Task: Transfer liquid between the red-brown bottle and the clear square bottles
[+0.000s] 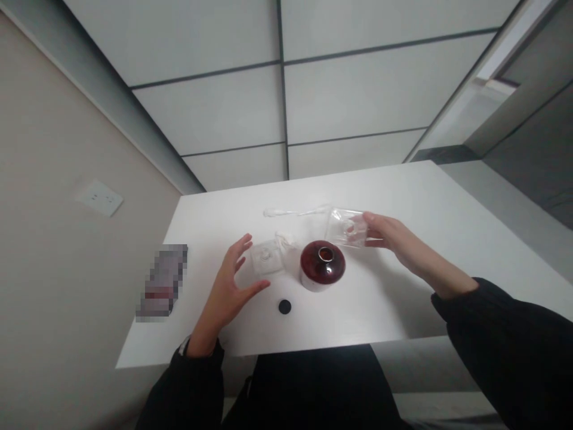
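A dark red round bottle with a metal-ringed open neck stands at the middle of the white table. My right hand is closed on a clear glass cup, held tilted just above the table behind the bottle. My left hand hovers open, fingers spread, beside a second clear glass cup that stands left of the bottle; the hand is not touching it. A small black cap lies in front of the bottle.
A clear thin rod or dropper lies across the far part of the table. A blurred-out dark object rests near the table's left edge. A wall socket sits on the beige wall at left.
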`<state>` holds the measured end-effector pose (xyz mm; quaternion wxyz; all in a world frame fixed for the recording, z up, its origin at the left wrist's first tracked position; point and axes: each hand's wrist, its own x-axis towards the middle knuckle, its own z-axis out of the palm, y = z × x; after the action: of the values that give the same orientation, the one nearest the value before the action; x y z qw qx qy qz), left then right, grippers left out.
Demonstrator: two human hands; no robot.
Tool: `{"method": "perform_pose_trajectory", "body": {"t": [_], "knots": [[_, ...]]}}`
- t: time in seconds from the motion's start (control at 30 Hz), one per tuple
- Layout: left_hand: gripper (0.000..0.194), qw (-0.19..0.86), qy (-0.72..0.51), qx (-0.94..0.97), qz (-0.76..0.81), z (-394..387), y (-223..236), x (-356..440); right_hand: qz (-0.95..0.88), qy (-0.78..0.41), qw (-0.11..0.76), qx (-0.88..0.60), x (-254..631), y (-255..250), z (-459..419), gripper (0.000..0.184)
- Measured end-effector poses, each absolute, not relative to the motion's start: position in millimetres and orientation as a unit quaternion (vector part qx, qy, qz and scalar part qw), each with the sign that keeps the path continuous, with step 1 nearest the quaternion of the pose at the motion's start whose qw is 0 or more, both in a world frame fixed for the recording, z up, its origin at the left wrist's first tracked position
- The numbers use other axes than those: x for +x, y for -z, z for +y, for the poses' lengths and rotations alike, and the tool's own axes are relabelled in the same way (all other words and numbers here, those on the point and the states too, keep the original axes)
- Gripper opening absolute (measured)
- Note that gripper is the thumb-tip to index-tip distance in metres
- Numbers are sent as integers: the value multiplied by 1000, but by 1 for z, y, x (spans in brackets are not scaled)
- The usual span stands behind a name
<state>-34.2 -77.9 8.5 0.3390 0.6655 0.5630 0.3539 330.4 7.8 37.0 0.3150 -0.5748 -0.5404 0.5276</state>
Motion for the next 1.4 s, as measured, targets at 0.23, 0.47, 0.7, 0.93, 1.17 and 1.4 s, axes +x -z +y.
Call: {"method": "perform_pose_trajectory", "body": {"t": [0.23,0.47,0.7,0.93,1.17,1.4], "knots": [[67,292,-310,710,561,-57,-3,-27,-597,-477,224,-605,325,-16,23,76],[65,284,-296,744,527,-34,-6,-15,-691,-359,189,-599,303,-16,37,64],[65,298,-288,747,520,-40,-12,-21,-719,-311,225,-579,283,-5,30,54],[64,352,-285,747,488,-44,-16,-17,-701,-397,325,-495,298,7,20,56],[65,316,-287,765,482,-15,-6,2,-693,-471,350,-418,314,22,18,56],[66,286,-268,778,491,-12,-8,-6,-733,-457,319,-390,315,24,18,69]]}}
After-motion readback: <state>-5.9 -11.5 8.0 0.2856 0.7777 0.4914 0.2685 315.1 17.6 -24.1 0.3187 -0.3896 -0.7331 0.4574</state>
